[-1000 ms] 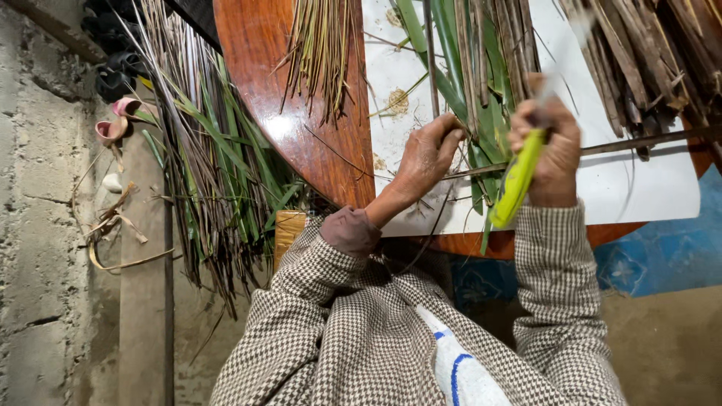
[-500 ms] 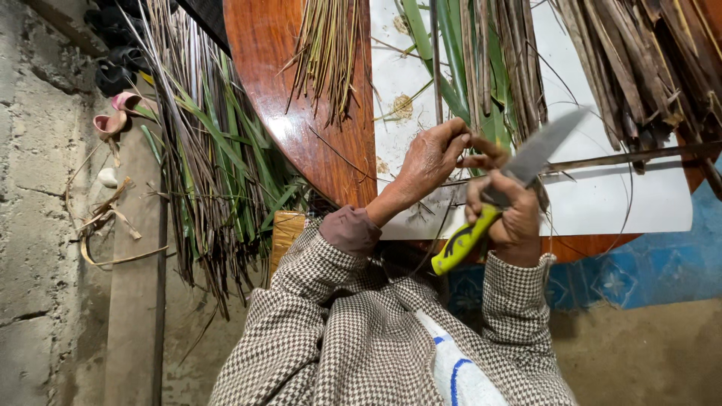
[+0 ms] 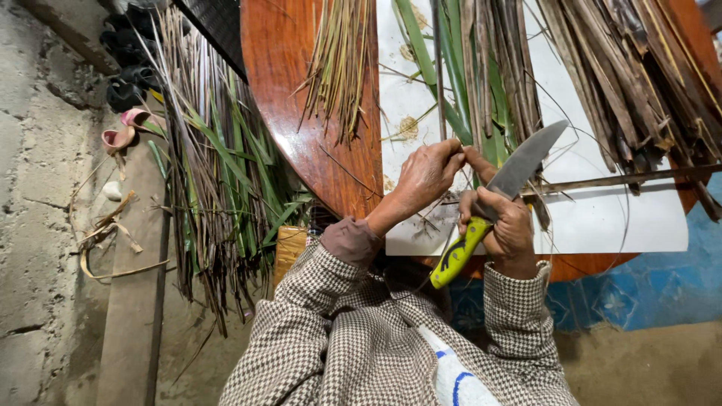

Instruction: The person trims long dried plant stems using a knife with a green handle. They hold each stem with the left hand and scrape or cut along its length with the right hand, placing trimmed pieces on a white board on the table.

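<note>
My right hand grips a knife by its yellow handle; my left hand pinches a thin leaf strip over the table.

The top edge cuts off the dried leaves; the right hand hides the knife's grip.

No packages, labels, signs or screens show anywhere in view.
</note>
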